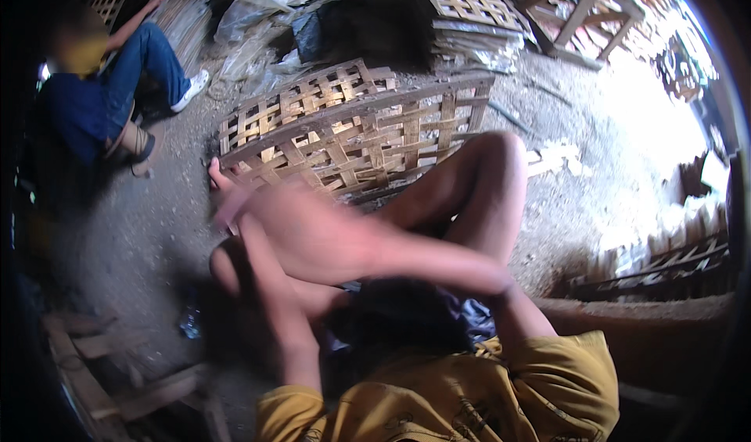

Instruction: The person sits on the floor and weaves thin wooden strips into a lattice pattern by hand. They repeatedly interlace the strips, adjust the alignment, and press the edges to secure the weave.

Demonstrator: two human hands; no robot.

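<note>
I record a lattice panel (372, 141) in front, another panel (301, 96) behind. The blurred right hand (293, 223) and right knee (502, 154) obstruct the former's lower part; left hand (231, 198) near its left corner. Finger closure: I cannot tell.

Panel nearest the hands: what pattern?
Panel: open crisscross lattice of flat brownish strips; best in the head view.

Taking the view's centre as clock hub, we can pass over the ground (168, 215) at 9 o'clock; we find slatted panels (375, 146) obstructing 12, the raised knee (498, 156) 2, a seated co-worker (82, 117) 10 and wooden pieces (160, 391) 8
</note>
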